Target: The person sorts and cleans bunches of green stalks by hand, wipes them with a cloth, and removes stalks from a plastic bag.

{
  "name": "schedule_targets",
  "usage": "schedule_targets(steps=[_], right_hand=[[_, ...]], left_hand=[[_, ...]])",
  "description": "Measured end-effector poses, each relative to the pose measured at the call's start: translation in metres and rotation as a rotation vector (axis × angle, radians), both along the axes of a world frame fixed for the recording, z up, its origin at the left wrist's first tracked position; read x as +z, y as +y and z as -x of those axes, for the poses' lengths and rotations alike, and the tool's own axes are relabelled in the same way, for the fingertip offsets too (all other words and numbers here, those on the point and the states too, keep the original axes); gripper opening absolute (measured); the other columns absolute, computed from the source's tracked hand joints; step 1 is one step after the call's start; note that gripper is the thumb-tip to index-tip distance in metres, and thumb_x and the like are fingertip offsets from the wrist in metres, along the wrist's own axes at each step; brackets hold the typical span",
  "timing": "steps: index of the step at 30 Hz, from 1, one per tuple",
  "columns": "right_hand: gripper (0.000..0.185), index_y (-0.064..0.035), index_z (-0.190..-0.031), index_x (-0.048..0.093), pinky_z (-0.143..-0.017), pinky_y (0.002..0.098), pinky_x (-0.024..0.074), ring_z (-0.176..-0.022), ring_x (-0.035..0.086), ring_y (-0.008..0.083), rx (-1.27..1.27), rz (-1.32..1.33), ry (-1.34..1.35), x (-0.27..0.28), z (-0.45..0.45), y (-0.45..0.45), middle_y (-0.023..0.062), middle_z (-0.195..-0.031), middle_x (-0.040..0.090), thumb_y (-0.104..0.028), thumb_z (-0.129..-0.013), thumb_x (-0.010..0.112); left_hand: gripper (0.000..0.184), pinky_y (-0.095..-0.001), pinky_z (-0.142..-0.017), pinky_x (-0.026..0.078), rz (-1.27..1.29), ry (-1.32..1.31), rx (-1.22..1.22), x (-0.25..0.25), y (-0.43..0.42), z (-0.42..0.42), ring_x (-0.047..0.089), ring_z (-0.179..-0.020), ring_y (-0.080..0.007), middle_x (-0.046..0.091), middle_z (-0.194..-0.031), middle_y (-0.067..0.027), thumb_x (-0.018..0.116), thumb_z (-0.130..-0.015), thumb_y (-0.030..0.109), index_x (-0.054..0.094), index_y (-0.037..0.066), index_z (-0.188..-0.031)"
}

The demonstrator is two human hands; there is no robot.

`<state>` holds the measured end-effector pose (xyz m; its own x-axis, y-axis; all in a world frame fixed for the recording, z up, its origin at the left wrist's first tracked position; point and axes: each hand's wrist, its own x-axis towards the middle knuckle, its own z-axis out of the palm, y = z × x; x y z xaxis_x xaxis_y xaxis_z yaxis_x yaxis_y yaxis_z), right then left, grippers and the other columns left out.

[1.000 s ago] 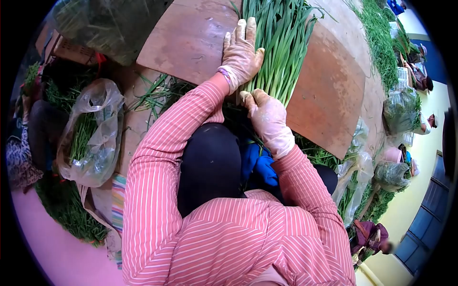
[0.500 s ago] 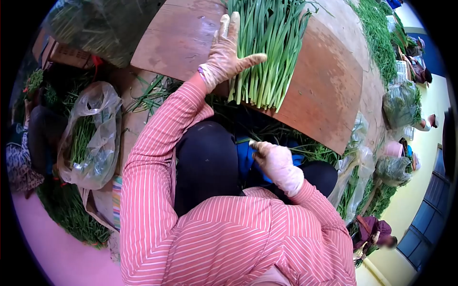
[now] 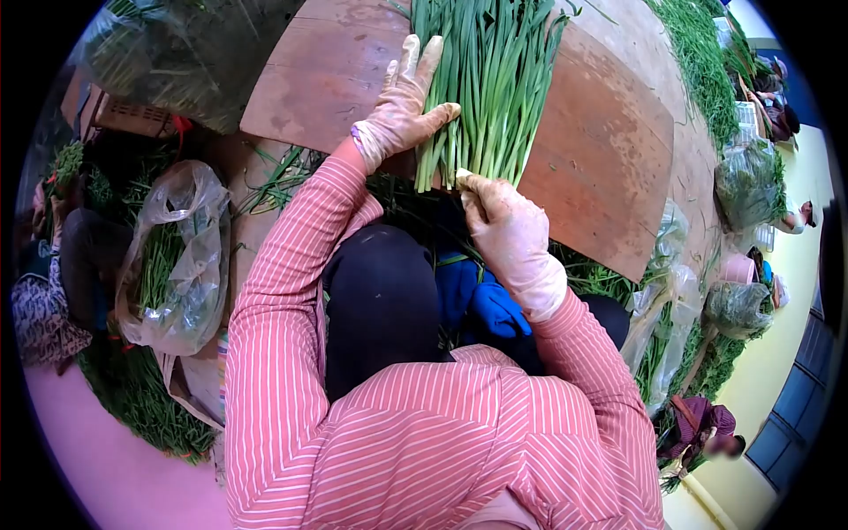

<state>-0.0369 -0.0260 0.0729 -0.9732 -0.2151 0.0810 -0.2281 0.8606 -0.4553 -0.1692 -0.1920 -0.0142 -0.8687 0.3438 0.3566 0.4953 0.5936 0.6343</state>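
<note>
Long green stalks with pale ends (image 3: 495,97) lie in a thick bundle on the brown board (image 3: 601,150). Along the left edge of the bundle rests my left hand (image 3: 402,110), gloved, its fingers spread and its thumb on the stalks. My gloved right hand (image 3: 508,225) is at the pale lower ends, thumb and forefinger pinched together; what lies between them is too small to make out. Blue cloth or a blue glove (image 3: 499,309) lies in my lap below.
An open plastic bag of greens (image 3: 177,256) stands at the left, near a person's legs (image 3: 93,256). Clear bags (image 3: 662,327) lie at the right. A dark bag (image 3: 185,53) is at the upper left. Other people (image 3: 698,428) are at the far right.
My right hand dropped from the stalk ends to my lap, then came back up to them. My left hand opened wide and shifted left, then moved slightly down along the bundle's left edge.
</note>
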Motion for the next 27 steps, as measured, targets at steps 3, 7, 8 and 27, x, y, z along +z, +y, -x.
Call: schedule_targets(steps=[3,7,8,27], right_hand=[[0.018,-0.0125,-0.089,0.066,-0.062,0.0373,0.0506,-0.071,0.064,0.0278,-0.022,-0.076,-0.005,0.003,0.014,-0.016,0.0097,-0.08,0.065,-0.028,-0.082,0.061],[0.035,-0.0083,-0.077,0.064,-0.061,0.0401,0.0499,-0.068,0.064,0.0312,-0.025,-0.393,-0.257,-0.007,0.039,-0.03,0.0135,-0.074,0.065,-0.043,-0.082,0.058],[0.035,-0.0081,-0.076,0.065,-0.061,0.0411,0.0498,-0.068,0.064,0.0313,-0.043,-0.409,-0.308,-0.011,0.044,-0.031,0.0133,-0.074,0.065,-0.042,-0.082,0.057],[0.018,-0.0084,-0.076,0.058,-0.059,0.0386,0.048,-0.067,0.06,0.0292,0.114,0.037,0.06,-0.012,-0.001,-0.004,0.011,-0.073,0.058,-0.024,-0.075,0.067]], left_hand=[[0.089,-0.0456,-0.11,0.005,0.007,0.01,0.009,-0.003,0.001,0.0,0.001,-0.138,-0.0376,0.007,-0.147,-0.0263,0.06,-0.082,0.042,0.007,0.008,-0.145],[0.093,-0.0446,-0.111,0.002,0.068,-0.056,-0.001,0.001,0.001,0.001,-0.004,-0.139,-0.037,0.0,-0.146,-0.0288,0.056,-0.082,0.049,0.0,0.01,-0.145],[0.093,-0.0446,-0.111,0.002,0.069,-0.055,0.0,0.001,0.001,0.001,-0.004,-0.139,-0.037,0.0,-0.146,-0.0288,0.056,-0.082,0.049,0.0,0.01,-0.145],[0.088,-0.0454,-0.111,0.003,0.084,-0.076,0.034,0.004,0.003,-0.002,-0.004,-0.139,-0.0344,0.001,-0.148,-0.0254,0.057,-0.083,0.036,0.0,0.011,-0.146]])
